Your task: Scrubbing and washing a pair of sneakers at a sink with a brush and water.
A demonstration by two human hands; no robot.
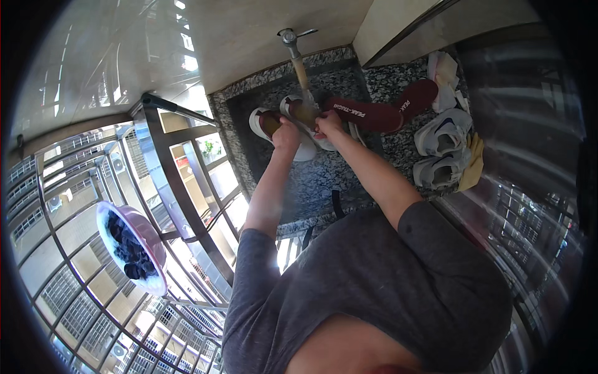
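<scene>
My left hand [286, 134] grips the opening of a white shoe [255, 122] with a dark red lining. Beside it, my right hand [328, 124] holds the edge of a second white shoe [286, 104], also lined in dark red. Water [308, 97] runs from the tap [290, 39] into this second shoe. Both shoes are inside a speckled granite sink [322, 182]. Two dark red insoles lie to the right: one insole [369, 114] across the sink's side rim, the other insole [418, 99] partly beneath or against it. My fingertips are partly hidden.
On the granite ledge at right stand two grey-white sneakers [441, 133], with a yellow cloth [472, 163] beside them and a white plastic bag [443, 79] behind. A pink basin [156, 248] of dark wet fabric sits at left, near metal window bars [70, 262].
</scene>
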